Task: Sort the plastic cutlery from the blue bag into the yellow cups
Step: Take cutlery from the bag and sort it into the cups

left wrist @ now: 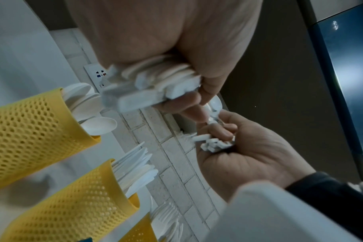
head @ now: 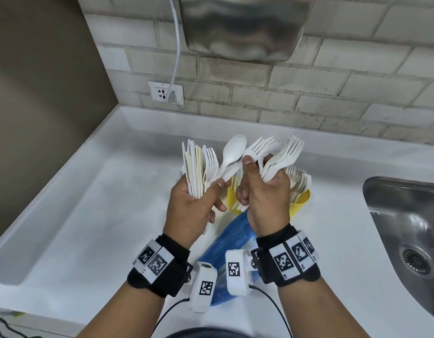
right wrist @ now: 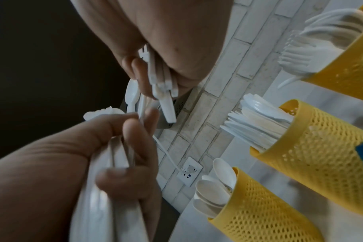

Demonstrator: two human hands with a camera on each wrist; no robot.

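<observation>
My left hand (head: 206, 191) grips a fanned bundle of white plastic knives and forks (head: 198, 164), and its thumb pinches the handle of a white spoon (head: 233, 151). My right hand (head: 257, 176) grips a bunch of white forks (head: 284, 154), its thumb up against the spoon's neck. Both hands are raised above three yellow mesh cups. The cups hold spoons (right wrist: 259, 212), knives (right wrist: 311, 147) and forks (right wrist: 342, 65). In the head view the hands mostly hide the cups; the fork cup (head: 300, 203) shows at the right. The blue bag (head: 230, 240) lies on the counter under my wrists.
The white counter (head: 101, 203) runs to a brick-tiled wall with a socket (head: 165, 92) and a plugged-in white cable. A steel sink (head: 406, 228) is sunk in at the right. A metal appliance (head: 242, 25) hangs on the wall above.
</observation>
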